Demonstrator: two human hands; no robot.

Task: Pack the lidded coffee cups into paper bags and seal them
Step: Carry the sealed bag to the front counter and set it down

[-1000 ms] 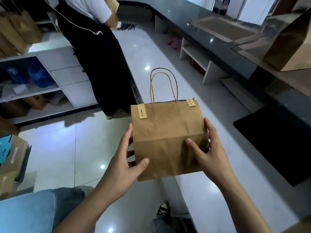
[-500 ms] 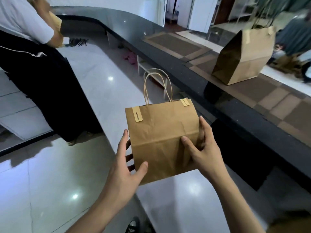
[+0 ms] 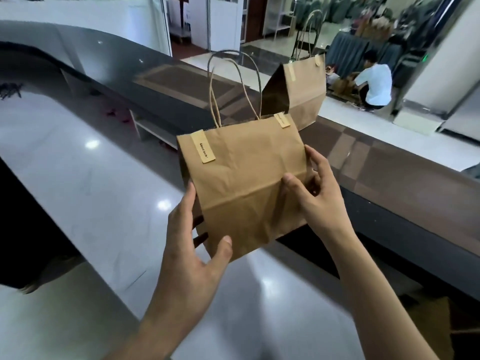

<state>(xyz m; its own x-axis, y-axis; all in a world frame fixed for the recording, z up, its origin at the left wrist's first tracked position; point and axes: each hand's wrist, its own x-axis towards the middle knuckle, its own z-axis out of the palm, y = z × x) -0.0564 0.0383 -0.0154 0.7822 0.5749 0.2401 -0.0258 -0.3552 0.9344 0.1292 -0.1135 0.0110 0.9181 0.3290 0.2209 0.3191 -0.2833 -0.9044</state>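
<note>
Nearest the camera, two bare forearms reach forward over a glossy white bench. The left hand cups the lower left corner of a brown paper bag — thumb laid on the front face near the bottom edge, fingers wrapped round the left side and out of sight behind it. The right hand grips the bag's lower right side, thumb pressed on the front at the horizontal crease, fingers curled round the right edge. Between them the bag is held up in the air, slightly tilted with its top leaning left, above the white bench and not touching it.

The bag's mouth is folded closed and fastened by two tan sticker strips: one at the upper left with small print reading "Good luck!", one at the upper right whose print is too small to read. Its twisted paper handles stand up above the fold. What is inside the bag cannot be seen.

Just behind runs a raised dark bench top with a reflective surface, curving away to the left. On it stands a second brown paper bag, upright, also taped at the top, its handles raised; it is well apart from the held bag.

Farther off, beyond the bench, a person in a white shirt crouches on the floor — around them lie some brownish items too blurred to identify.
</note>
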